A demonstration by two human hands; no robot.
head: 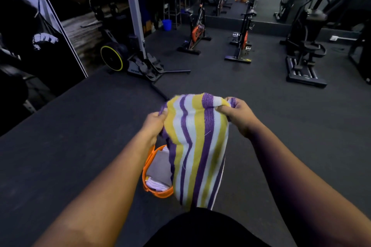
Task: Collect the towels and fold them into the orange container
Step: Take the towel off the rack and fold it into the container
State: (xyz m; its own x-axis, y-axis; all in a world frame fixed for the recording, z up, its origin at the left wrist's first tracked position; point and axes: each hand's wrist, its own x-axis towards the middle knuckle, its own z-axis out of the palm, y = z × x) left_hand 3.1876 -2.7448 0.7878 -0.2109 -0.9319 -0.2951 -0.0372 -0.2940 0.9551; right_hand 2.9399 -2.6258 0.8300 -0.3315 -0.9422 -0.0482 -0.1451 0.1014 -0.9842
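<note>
Nearest the camera, the person's two bare forearms reach forward over a dark garment at the bottom of the view. Between them hangs one soft terry towel striped in purple, yellow and white (197, 146), held up by its top edge so that its length drops straight down, probably to square it before folding. The left hand (154, 124) is closed around the towel's upper left corner, fingers curled into the cloth. The right hand (239, 114) is likewise clenched on the upper right corner, with a bunch of fabric gathered under the thumb. The two hands are held apart, so the top edge is spread but not taut.

Directly beneath the hanging towel, and partly hidden by it, stands one round orange plastic container (149, 170) on the dark rubber gym floor (70, 156). Inside it lie at least two pieces of folded cloth (158, 174), a grey one over a white one; more cannot be told. Holding the towel above the container seems to keep the drop short once it is folded.

Farther off stand two upright exercise bikes with orange trim (197, 32), and one small blue bucket (166, 24) sits near the far wall.
</note>
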